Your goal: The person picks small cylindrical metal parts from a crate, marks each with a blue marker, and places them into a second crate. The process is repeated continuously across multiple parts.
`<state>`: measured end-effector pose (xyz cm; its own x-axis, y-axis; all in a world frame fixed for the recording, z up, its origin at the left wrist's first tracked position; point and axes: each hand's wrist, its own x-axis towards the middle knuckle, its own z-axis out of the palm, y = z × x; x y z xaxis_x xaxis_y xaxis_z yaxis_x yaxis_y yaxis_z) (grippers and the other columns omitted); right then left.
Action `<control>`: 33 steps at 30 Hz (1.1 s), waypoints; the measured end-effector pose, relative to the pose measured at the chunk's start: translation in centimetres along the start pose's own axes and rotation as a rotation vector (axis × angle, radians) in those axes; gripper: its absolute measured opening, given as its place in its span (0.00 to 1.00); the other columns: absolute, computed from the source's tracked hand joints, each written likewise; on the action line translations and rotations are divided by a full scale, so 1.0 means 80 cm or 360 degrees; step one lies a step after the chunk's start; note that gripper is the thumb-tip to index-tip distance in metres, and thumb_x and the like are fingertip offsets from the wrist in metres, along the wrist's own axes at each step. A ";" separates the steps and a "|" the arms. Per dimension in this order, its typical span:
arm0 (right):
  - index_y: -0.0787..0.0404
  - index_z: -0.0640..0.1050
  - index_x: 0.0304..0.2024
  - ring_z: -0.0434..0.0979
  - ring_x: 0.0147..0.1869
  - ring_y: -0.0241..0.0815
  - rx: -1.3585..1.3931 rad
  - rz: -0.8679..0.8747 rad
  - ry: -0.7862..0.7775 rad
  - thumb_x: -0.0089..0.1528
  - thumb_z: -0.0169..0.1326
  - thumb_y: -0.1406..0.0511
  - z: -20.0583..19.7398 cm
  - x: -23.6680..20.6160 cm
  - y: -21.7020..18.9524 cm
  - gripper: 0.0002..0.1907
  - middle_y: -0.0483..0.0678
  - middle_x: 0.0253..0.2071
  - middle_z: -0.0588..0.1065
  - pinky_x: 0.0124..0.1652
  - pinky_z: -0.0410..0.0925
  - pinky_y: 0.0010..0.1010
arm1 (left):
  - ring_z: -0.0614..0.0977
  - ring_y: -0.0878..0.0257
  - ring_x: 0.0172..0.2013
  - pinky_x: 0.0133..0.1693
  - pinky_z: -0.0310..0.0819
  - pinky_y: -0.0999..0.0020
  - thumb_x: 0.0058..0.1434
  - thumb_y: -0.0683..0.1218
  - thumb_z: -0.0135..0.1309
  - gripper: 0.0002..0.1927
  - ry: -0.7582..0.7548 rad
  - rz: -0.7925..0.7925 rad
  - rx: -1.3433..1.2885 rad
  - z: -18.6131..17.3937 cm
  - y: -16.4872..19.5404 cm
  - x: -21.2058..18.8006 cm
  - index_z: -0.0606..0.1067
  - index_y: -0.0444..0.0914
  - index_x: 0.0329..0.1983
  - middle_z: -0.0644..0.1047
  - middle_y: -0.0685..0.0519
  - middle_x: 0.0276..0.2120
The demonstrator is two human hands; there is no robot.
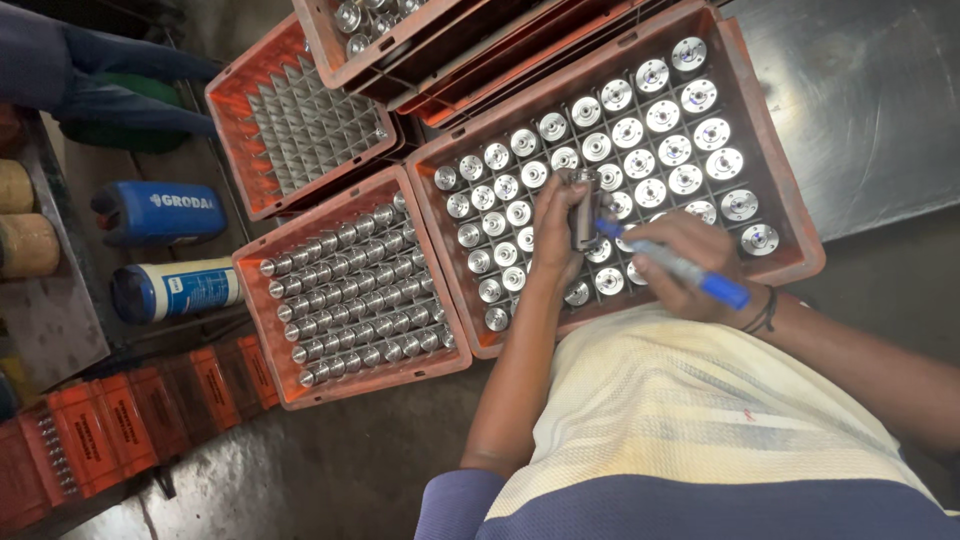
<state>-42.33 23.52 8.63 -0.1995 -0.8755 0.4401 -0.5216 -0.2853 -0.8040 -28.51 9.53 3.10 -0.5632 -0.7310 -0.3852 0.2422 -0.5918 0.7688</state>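
1. The left hand [556, 225] grasps a short grey metal cylinder [583, 212], held upright just above the orange plastic crate of round machined metal parts [790, 215].
2. The right hand [690, 265] is clenched around a blue marker pen [672, 262], its tip touching the cylinder.
3. Risk, as I judge it: the smooth cylinder could slip and knock the packed parts below, or the pen could skid and smear.
4. Left of the crates lie 2 blue containers [160, 212] on their sides, 1 with a white label band [205, 285].
5. Small orange boxes [130, 415] with dark print stand in a row at lower left.
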 end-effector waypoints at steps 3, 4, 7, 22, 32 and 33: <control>0.65 0.80 0.42 0.79 0.35 0.48 0.0015 -0.0191 -0.0146 0.60 0.57 0.68 -0.002 -0.003 0.001 0.09 0.53 0.36 0.79 0.36 0.70 0.35 | 0.83 0.55 0.27 0.32 0.78 0.61 0.65 0.50 0.54 0.16 0.0088 -0.0016 0.0527 0.000 0.013 -0.019 0.68 0.35 0.48 0.81 0.42 0.30; 0.65 0.80 0.43 0.79 0.36 0.46 0.0041 -0.0124 -0.0022 0.62 0.56 0.68 -0.002 -0.004 0.002 0.08 0.54 0.37 0.79 0.36 0.70 0.34 | 0.83 0.54 0.28 0.34 0.77 0.58 0.66 0.51 0.54 0.17 0.0213 0.0036 0.1182 -0.001 0.020 -0.028 0.70 0.35 0.49 0.81 0.40 0.31; 0.67 0.79 0.45 0.80 0.37 0.42 0.0074 0.0036 0.0228 0.67 0.55 0.68 -0.011 -0.005 0.008 0.08 0.54 0.39 0.80 0.36 0.71 0.29 | 0.83 0.47 0.31 0.34 0.78 0.54 0.51 0.51 0.62 0.27 0.0214 0.0344 0.2223 0.007 0.036 -0.051 0.73 0.32 0.52 0.75 0.32 0.43; 0.69 0.78 0.49 0.80 0.39 0.42 -0.0045 0.0163 0.0191 0.68 0.55 0.67 -0.035 -0.008 0.007 0.11 0.54 0.38 0.79 0.38 0.71 0.29 | 0.81 0.58 0.27 0.29 0.75 0.60 0.39 0.61 0.71 0.26 0.0025 0.0470 0.2542 0.016 0.028 -0.001 0.83 0.36 0.31 0.78 0.50 0.29; 0.67 0.79 0.42 0.76 0.33 0.49 -0.0137 -0.0268 0.0070 0.59 0.60 0.70 -0.016 0.011 0.001 0.09 0.53 0.34 0.79 0.38 0.67 0.39 | 0.78 0.66 0.28 0.30 0.73 0.73 0.73 0.60 0.43 0.25 -0.0098 -0.0005 0.0318 -0.003 0.000 0.015 0.78 0.34 0.46 0.77 0.52 0.32; 0.67 0.78 0.42 0.76 0.34 0.49 -0.0112 -0.0197 0.0123 0.59 0.60 0.70 -0.014 0.012 0.001 0.09 0.54 0.35 0.79 0.39 0.66 0.39 | 0.76 0.67 0.26 0.28 0.72 0.73 0.74 0.60 0.43 0.26 -0.0044 -0.0012 0.0338 -0.002 -0.006 0.015 0.78 0.34 0.45 0.76 0.52 0.30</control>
<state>-43.53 23.09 9.43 -0.1921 -0.8019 0.5657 -0.6025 -0.3586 -0.7130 -29.17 8.93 2.19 -0.5864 -0.7157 -0.3793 0.0675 -0.5098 0.8576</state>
